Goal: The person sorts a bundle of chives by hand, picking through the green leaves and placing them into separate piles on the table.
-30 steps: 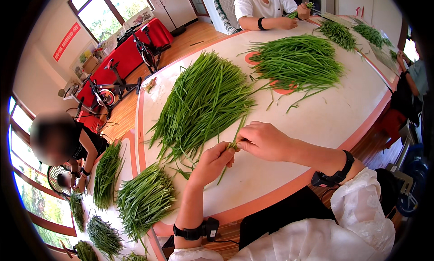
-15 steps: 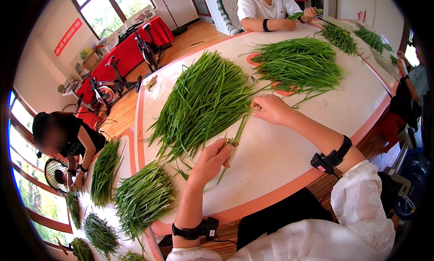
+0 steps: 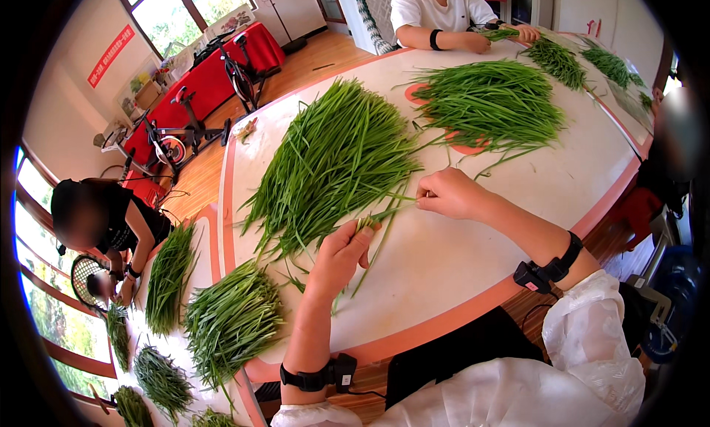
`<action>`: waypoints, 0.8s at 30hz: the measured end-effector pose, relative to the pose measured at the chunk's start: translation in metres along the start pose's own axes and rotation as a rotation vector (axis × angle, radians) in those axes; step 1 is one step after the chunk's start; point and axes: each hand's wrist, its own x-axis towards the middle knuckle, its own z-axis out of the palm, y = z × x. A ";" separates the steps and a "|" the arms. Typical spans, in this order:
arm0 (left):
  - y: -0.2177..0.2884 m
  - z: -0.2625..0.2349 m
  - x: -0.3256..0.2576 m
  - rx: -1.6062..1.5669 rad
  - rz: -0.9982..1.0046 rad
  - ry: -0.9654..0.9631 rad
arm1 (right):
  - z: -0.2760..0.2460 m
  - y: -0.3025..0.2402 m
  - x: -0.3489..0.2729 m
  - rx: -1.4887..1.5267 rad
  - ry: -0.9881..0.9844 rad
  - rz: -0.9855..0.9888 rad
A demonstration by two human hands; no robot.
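Observation:
My left hand (image 3: 340, 255) is closed around a few green chives (image 3: 379, 243), long flat leaves like those in the pile. Their pale ends show above the thumb, and the leaves hang down past the fingers. To its right, my right hand (image 3: 451, 193) pinches the tip of a thin pale-green stalk (image 3: 401, 198), which reaches back toward the left hand. Just beyond both hands lies a big loose pile of chives (image 3: 333, 157). Near my left forearm a shorter bundle of chives (image 3: 235, 320) rests at the table's edge.
Another chive pile (image 3: 492, 105) lies farther right on the white table (image 3: 444, 279) with its orange border. Across it a person in a white shirt (image 3: 436, 16) handles chives. At left a person in black (image 3: 126, 223) leans over a table with several bundles. Exercise bikes (image 3: 185, 127) stand behind.
My right hand has shifted slightly right and down, and a stalk now stretches from its fingers. The left hand has moved slightly up and left. The person across has moved a hand to the right.

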 end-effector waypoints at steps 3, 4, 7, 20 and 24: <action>-0.005 -0.001 0.001 -0.038 0.002 0.045 | 0.007 -0.006 -0.018 -0.015 -0.031 -0.022; -0.005 -0.001 0.001 -0.051 0.004 0.064 | 0.010 -0.009 -0.023 -0.026 -0.043 -0.029; -0.005 0.000 0.001 -0.142 0.041 0.042 | 0.017 -0.022 -0.041 -0.010 -0.129 -0.064; -0.004 0.006 -0.004 -0.194 0.119 -0.068 | 0.015 -0.046 -0.050 -0.172 -0.031 -0.229; -0.005 0.008 -0.001 0.066 0.115 -0.093 | 0.002 -0.064 -0.045 -0.017 -0.052 -0.230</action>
